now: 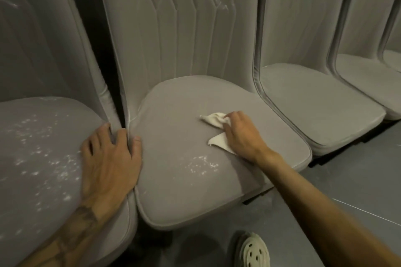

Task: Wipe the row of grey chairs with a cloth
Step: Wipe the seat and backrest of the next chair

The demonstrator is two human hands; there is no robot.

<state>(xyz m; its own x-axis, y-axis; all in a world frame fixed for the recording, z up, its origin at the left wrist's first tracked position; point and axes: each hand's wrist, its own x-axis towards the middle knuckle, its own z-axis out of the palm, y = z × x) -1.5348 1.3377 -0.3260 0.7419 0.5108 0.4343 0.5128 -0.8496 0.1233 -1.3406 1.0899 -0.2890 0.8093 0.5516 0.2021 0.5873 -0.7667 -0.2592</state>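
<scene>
A row of grey padded chairs runs from left to right. My right hand (pixel 243 134) presses a crumpled white cloth (pixel 213 120) onto the seat of the middle chair (pixel 173 136), right of its centre. White dust specks (pixel 200 166) lie on that seat near its front edge. My left hand (pixel 108 158) rests flat on the right edge of the left chair's seat (pixel 39 158), fingers spread, thumb touching the middle seat. The left seat is heavily speckled with white dust. White streaks mark the middle backrest (pixel 180 24).
Two more grey chairs (pixel 314 102) stand to the right, their seats looking clean. A dark gap separates the left and middle backrests. Grey floor (pixel 358 180) lies in front of the chairs, and my pale perforated shoe (pixel 252 250) shows at the bottom.
</scene>
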